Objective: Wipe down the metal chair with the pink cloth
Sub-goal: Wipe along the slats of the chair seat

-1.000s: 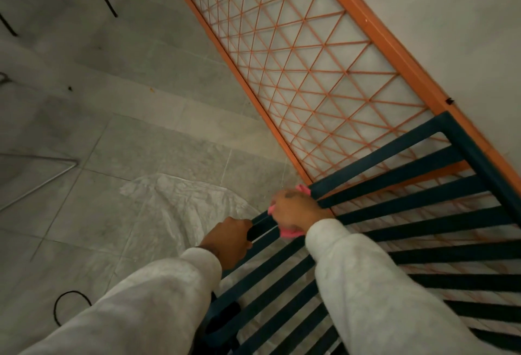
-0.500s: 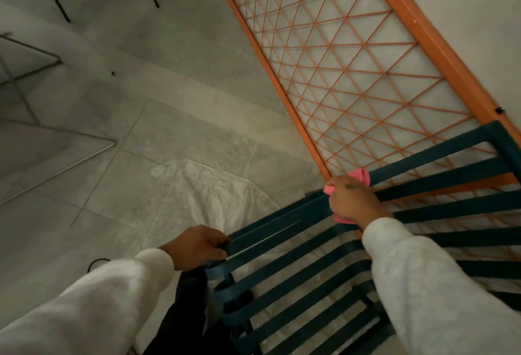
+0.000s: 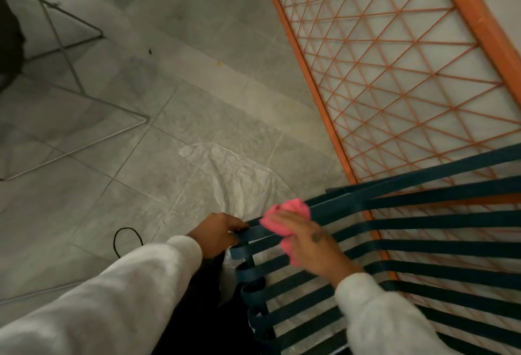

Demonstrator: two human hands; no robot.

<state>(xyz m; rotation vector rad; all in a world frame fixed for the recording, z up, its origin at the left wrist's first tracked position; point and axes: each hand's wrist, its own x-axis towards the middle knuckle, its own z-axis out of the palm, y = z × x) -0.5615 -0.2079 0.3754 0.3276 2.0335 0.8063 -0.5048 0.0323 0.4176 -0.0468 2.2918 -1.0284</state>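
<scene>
The metal chair (image 3: pixel 423 225) has dark blue flat slats and fills the lower right. My left hand (image 3: pixel 217 232) grips the end of its top slats at the left edge. My right hand (image 3: pixel 313 244) presses the crumpled pink cloth (image 3: pixel 284 220) flat against the upper slats, just right of my left hand. Part of the cloth is hidden under my palm. Both arms wear pale grey sleeves.
An orange frame with a diamond wire mesh (image 3: pixel 394 72) leans against the wall behind the chair. A crumpled white plastic sheet (image 3: pixel 236 182) lies on the grey tiled floor. A thin wire stand (image 3: pixel 70 78) stands at the left, and a black cable loop (image 3: pixel 127 239) lies near my left sleeve.
My right hand slid the pink cloth back left along the top slats toward my left hand. The view shifted, bringing more floor and the wire stand into sight.
</scene>
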